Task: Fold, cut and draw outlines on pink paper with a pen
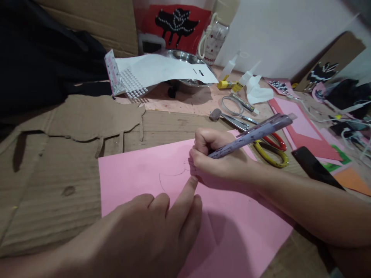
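Note:
A sheet of pink paper lies on the cardboard surface, with thin curved pen lines drawn on it. My right hand is closed around a purple pen, its side resting on the paper. The pen's tip is hidden behind my fingers, near a small drawn shape. My left hand lies on the paper below the drawing. Its index finger is stretched out, almost touching my right hand, and it holds nothing.
Scissors with red and yellow handles lie beyond my right wrist. A cut cardboard piece is at the left. Behind stand a metal bowl, a pearl sticker sheet and glue bottles. Red paper lies at the right.

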A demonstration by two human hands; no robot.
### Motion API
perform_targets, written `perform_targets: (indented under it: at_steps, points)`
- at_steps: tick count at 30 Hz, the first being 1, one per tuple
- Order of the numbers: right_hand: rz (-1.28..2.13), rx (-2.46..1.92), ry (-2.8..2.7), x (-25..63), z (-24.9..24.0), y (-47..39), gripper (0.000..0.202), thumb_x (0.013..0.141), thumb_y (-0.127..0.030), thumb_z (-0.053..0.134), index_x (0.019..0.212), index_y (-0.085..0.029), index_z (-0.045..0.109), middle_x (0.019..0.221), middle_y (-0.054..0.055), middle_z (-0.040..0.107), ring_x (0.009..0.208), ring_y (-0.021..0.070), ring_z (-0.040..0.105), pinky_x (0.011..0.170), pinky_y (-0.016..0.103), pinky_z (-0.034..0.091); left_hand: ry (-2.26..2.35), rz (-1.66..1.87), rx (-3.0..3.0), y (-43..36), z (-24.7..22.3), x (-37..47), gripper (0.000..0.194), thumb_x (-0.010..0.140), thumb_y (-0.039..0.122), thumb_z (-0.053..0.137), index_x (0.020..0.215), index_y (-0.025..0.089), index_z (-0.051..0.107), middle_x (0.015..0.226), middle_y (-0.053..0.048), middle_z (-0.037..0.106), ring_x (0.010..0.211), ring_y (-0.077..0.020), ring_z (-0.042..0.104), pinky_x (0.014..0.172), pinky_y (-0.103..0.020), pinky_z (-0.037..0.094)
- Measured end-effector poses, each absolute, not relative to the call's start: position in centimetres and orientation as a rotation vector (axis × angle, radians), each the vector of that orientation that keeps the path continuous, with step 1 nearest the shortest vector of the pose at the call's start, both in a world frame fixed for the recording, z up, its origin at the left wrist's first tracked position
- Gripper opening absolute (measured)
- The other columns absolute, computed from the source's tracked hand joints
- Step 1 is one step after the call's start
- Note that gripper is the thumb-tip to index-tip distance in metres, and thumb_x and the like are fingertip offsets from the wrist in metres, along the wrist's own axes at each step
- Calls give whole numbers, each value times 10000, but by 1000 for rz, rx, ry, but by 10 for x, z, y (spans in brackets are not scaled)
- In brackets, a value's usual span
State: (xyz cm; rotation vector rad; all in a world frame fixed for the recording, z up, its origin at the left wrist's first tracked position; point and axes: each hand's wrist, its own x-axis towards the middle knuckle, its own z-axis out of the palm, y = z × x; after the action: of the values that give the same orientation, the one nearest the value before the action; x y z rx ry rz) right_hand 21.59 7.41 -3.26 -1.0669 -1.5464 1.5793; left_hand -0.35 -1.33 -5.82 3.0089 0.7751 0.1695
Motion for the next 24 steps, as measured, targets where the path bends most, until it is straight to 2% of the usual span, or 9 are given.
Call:
perform_targets:
  at_steps: [5,8,15,19,24]
  points:
    - [1572,-1070,-1562,216,-32,74,356,883,-38,588,710,-265,375,575,-111,394,445,97,452,396,243,373,769,343,3213,-10,-48,4,436,950,73,439,1258,174,731,1128,-128,842,655,-226,757,501,-350,493]
    - [1576,-1080,-1568,216,-31,74,355,876,-44,588,707,-269,372,567,-110,386,432,101,436,385,248,358,809,381,3220,-8,-45,6,411,942,78,431,1184,185,745,1029,-99,850,568,-221,723,452,-361,459]
    - [1530,-1121,-1613,216,-29,75,361,842,-45,601,688,-266,360,577,-103,381,433,88,426,375,233,365,806,432,3166,-9,-51,2,421,907,90,491,1221,204,747,1113,-110,839,584,-201,680,476,-356,416]
    - [1520,-1123,-1629,217,-30,75,362,847,-46,602,687,-263,359,565,-102,385,434,84,425,372,223,333,806,350,3153,-10,-51,3,437,938,118,485,1280,202,744,1236,-140,806,706,-215,720,545,-356,455]
    - [1535,-1122,-1619,217,-31,73,357,854,-56,610,695,-266,370,566,-102,385,438,91,413,373,237,314,790,329,3168,-9,-47,4,424,968,143,497,1305,225,742,1249,-121,804,699,-186,726,574,-338,475]
